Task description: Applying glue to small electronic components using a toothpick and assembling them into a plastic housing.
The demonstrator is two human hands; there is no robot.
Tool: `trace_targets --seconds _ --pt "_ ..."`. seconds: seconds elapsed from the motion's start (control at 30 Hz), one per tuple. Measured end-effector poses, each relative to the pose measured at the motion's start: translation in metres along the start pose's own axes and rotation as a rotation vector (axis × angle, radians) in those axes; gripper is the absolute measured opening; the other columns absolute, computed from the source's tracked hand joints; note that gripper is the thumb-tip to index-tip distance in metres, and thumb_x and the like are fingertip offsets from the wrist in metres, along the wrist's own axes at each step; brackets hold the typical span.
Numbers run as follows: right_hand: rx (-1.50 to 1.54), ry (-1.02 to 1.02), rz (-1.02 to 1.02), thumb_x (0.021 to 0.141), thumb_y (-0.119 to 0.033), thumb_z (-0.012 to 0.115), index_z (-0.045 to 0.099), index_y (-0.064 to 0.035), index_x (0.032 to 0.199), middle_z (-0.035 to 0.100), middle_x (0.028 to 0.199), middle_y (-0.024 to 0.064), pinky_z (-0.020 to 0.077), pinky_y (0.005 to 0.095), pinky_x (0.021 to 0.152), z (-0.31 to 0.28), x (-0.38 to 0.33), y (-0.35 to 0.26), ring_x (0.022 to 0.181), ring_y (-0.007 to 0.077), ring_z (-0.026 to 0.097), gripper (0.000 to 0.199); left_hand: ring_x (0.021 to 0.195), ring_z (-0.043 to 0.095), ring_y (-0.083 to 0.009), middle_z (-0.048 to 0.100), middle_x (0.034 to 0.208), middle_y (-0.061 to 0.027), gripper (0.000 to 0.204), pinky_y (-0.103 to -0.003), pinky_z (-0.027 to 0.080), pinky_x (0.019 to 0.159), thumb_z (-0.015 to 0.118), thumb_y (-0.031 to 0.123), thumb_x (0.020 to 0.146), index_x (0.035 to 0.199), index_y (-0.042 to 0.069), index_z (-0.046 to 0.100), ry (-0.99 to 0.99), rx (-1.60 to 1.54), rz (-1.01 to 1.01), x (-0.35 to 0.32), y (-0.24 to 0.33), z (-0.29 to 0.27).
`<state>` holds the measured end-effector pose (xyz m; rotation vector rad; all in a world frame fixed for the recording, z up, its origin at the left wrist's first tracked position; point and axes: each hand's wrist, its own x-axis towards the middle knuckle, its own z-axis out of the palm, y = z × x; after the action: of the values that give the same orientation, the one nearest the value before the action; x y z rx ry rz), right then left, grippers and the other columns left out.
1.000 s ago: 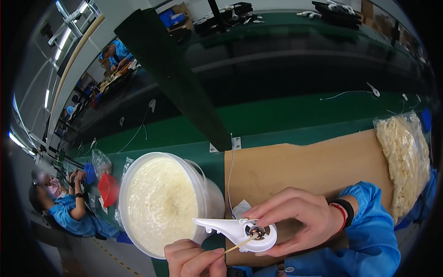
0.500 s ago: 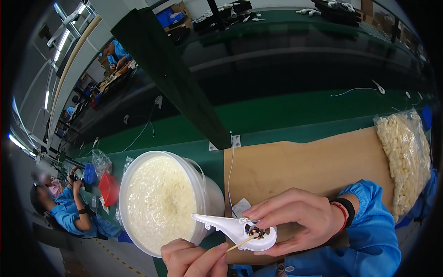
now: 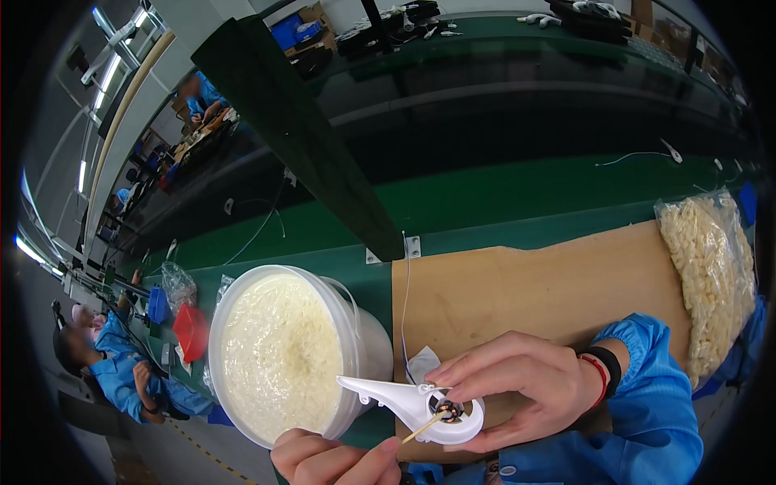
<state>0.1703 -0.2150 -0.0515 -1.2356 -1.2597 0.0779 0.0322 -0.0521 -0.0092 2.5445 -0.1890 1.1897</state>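
Note:
My right hand holds a white plastic housing with a round opening and a long pointed end aimed left. Inside the opening sits a small motor with copper-coloured windings, partly behind my fingers. Pinched in my left hand is a thin wooden stick, its far tip at the motor. A thin white wire runs up the bench behind the housing. Left of the housing stands a white bucket of pale cream-coloured paste.
Brown cardboard covers the bench, with a clear bag of cream-coloured pieces at its right. A green post rises behind the bucket. Beyond runs a dark conveyor carrying small white parts. A red bin and a co-worker are at left.
My left hand and the stick have shifted slightly down and left; the stick's tip stays at the motor. Parts on the conveyor have moved right. The co-worker at left has lowered an arm.

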Motion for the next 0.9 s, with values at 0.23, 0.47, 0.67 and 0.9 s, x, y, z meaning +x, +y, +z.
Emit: trace_targets --seconds 0.23,0.47,0.67,0.9 --pt "-0.017 0.003 -0.002 0.067 -0.004 0.084 0.055 0.0056 0.112 0.056 0.113 0.018 0.0552 0.0351 0.089 0.0 0.0 0.0 0.102 0.0306 0.065 0.054 0.07 0.047 -0.0194 0.055 0.074 -0.0012 0.028 -0.031 0.038 0.061 0.075 0.001 0.058 0.085 0.007 0.07 0.031 0.071 0.089 -0.002 -0.002 -0.002" --pt "-0.011 0.018 -0.006 0.067 -0.004 0.084 0.055 0.006 0.112 0.056 0.112 0.018 0.0552 0.0361 0.09 0.001 0.0 0.0 0.1 0.0308 0.065 0.054 0.07 0.046 -0.0193 0.055 0.075 -0.0006 0.028 -0.031 0.038 0.06 0.075 0.001 0.058 0.085 0.008 0.069 0.014 0.068 0.105 -0.001 -0.002 -0.001" --pt "-0.026 0.022 0.029 0.067 -0.007 0.084 0.057 0.0032 0.112 0.059 0.111 0.0162 0.0544 0.0354 0.085 -0.004 -0.001 0.002 0.099 0.0295 0.065 0.054 0.07 0.046 -0.02 0.054 0.074 -0.003 0.026 -0.031 0.039 0.062 0.075 -0.002 0.061 0.085 0.006 0.069 0.081 0.052 0.074 -0.005 -0.005 0.0" --pt "-0.307 0.621 0.213 0.078 -0.003 0.071 0.051 -0.0003 0.123 0.059 0.114 0.0088 0.0482 0.0277 0.087 -0.114 0.005 0.081 0.099 0.0147 0.059 0.049 0.073 0.052 -0.0241 0.059 0.078 -0.0093 0.013 -0.033 0.043 0.068 0.069 -0.007 0.073 0.084 -0.002 0.066 0.236 0.118 -0.152 -0.016 -0.005 -0.02"
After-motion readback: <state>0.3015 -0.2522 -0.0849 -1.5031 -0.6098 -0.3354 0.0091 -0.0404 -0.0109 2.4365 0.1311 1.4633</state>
